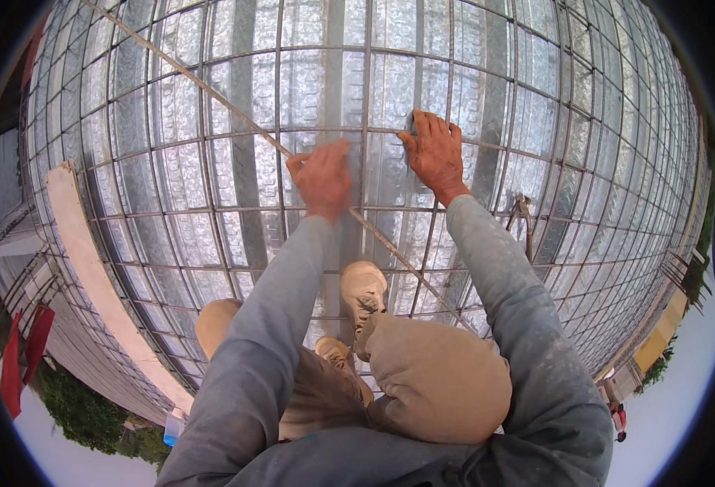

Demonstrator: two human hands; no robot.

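A grid of thin steel reinforcing bars (365, 89) lies over ribbed, shiny metal decking (390, 174). My right hand (438, 158) is closed around a crosswise bar near a crossing, with thumb and fingers on either side of it. Left of it, my left hand (322, 180) is smeared by motion, its fingers bent above the grid. Beneath that hand runs a loose diagonal rod (211, 91), which continues past my boots toward the lower right. Whether the left fingers hold it cannot be made out. Pincers (521, 217) rest on the mesh beside my right forearm.
My tan boot (364, 286) stands on the decking between the bars. A long pale board (90, 235) lies along the left side. Bar ends (686, 268) stick out at the right edge. Red cloths (23, 357) hang at the far left, and a person (619, 422) is at the lower right.
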